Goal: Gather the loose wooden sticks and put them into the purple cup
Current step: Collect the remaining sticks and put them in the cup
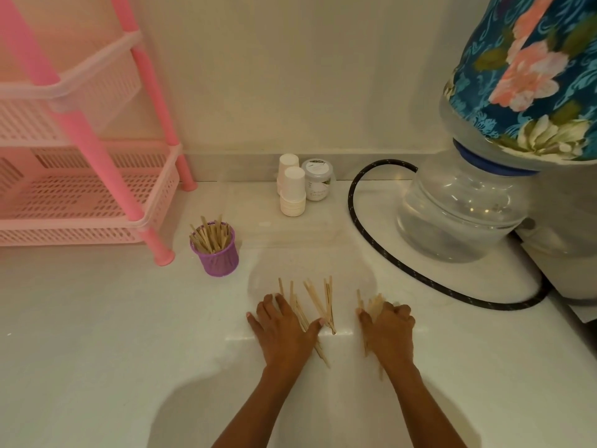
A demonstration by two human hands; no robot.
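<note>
A purple cup (219, 253) stands on the white surface, left of centre, with several wooden sticks upright in it. Loose wooden sticks (318, 302) lie scattered in front of me. My left hand (284, 331) lies flat with fingers spread over some of these sticks. My right hand (389, 331) is curled around a small bunch of sticks (374, 305), whose ends poke out beyond the fingers and below the palm.
A pink plastic rack (97, 176) stands at the left, one foot close to the cup. White paper cups (292, 192) and a small jar (318, 179) sit by the wall. A black hose (355, 227) loops around a clear water bottle (458, 215) at right.
</note>
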